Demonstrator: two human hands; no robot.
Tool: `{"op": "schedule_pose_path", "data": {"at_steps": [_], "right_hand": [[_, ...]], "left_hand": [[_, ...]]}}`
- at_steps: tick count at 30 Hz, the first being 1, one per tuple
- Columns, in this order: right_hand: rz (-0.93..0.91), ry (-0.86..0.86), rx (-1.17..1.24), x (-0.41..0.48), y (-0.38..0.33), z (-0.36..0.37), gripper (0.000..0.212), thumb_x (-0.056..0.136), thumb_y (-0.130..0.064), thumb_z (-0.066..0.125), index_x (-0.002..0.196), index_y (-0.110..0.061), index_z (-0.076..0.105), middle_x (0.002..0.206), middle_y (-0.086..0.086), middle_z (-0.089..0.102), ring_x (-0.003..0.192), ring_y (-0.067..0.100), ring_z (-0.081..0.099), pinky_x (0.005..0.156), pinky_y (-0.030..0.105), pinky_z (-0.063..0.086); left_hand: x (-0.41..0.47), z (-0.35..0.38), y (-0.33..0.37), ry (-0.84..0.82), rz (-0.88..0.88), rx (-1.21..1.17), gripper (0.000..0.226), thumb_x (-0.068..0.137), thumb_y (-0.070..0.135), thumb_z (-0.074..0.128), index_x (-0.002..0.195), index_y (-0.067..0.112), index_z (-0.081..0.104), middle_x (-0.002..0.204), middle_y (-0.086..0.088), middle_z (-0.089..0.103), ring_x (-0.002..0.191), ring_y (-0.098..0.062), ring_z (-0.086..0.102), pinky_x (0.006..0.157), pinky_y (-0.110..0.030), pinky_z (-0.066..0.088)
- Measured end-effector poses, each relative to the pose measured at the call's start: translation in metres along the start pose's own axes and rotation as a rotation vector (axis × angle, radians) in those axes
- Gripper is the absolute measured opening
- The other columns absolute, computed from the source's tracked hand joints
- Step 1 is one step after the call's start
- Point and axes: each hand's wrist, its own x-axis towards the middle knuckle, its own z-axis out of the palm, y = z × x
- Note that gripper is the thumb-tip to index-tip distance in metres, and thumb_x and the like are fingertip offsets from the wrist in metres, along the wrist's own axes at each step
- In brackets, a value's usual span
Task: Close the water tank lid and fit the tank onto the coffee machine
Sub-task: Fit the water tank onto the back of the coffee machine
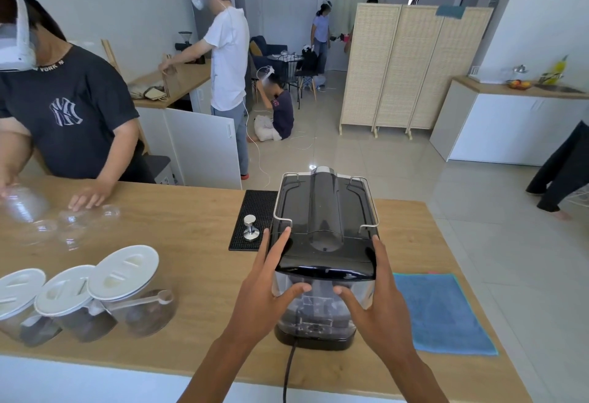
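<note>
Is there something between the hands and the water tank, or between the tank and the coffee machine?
Nothing visible: left hand and right hand touch the water tank, which sits against the coffee machine.

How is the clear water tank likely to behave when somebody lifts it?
The water tank looks like rigid clear plastic, so probably stiff. Its glossy walls may slip in a hand. I cannot see the water level, so its weight is uncertain.
</note>
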Motion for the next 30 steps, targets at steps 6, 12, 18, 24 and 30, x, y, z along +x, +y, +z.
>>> {"op": "schedule_pose_path", "data": {"at_steps": [6, 12, 18, 24, 30], "right_hand": [[0.002, -0.006, 0.008, -0.001, -0.002, -0.002, 0.102, 0.077, -0.068, 0.063, 0.152, -0.056, -0.005, 0.167, -0.017, 0.013, 0.150, 0.015, 0.027, 0.108, 0.048, 0.046], [-0.010, -0.030, 0.020, -0.002, -0.004, -0.006, 0.101, 0.080, -0.064, 0.063, 0.153, -0.054, -0.006, 0.166, -0.022, 0.010, 0.152, 0.010, 0.020, 0.112, 0.048, 0.042], [-0.023, -0.064, -0.031, -0.003, -0.003, -0.015, 0.100, 0.079, -0.070, 0.056, 0.153, -0.053, -0.009, 0.165, -0.024, 0.009, 0.151, 0.009, 0.023, 0.107, 0.047, 0.046], [-0.025, -0.068, -0.038, -0.004, -0.003, -0.015, 0.097, 0.081, -0.068, 0.055, 0.152, -0.054, -0.009, 0.166, -0.021, 0.012, 0.152, 0.011, 0.022, 0.108, 0.052, 0.046], [-0.036, -0.081, -0.014, -0.005, -0.003, -0.018, 0.097, 0.083, -0.064, 0.058, 0.152, -0.055, -0.009, 0.165, -0.023, 0.011, 0.152, 0.008, 0.021, 0.109, 0.046, 0.045]], "left_hand": [[-0.001, 0.002, -0.005, 0.022, 0.007, 0.026, 0.096, 0.084, 0.057, 0.071, 0.153, 0.061, 0.004, 0.171, 0.011, 0.004, 0.135, 0.033, 0.000, 0.093, 0.011, 0.016], [-0.002, 0.003, -0.009, 0.012, -0.018, 0.033, 0.101, 0.087, 0.052, 0.071, 0.155, 0.057, -0.003, 0.171, 0.010, 0.005, 0.154, -0.008, 0.020, 0.090, 0.010, 0.021], [-0.003, -0.003, -0.008, -0.010, 0.007, 0.090, 0.096, 0.086, 0.066, 0.056, 0.155, 0.054, -0.010, 0.171, 0.012, 0.001, 0.150, 0.000, 0.013, 0.096, 0.002, 0.022], [-0.003, -0.003, -0.006, -0.022, 0.042, 0.080, 0.096, 0.086, 0.069, 0.054, 0.156, 0.051, -0.009, 0.171, 0.012, 0.003, 0.157, -0.012, 0.010, 0.107, -0.023, 0.029], [-0.005, -0.005, -0.007, -0.023, 0.039, 0.109, 0.097, 0.087, 0.068, 0.055, 0.155, 0.053, -0.011, 0.170, 0.013, 0.007, 0.157, -0.015, 0.012, 0.113, -0.039, 0.034]]}}
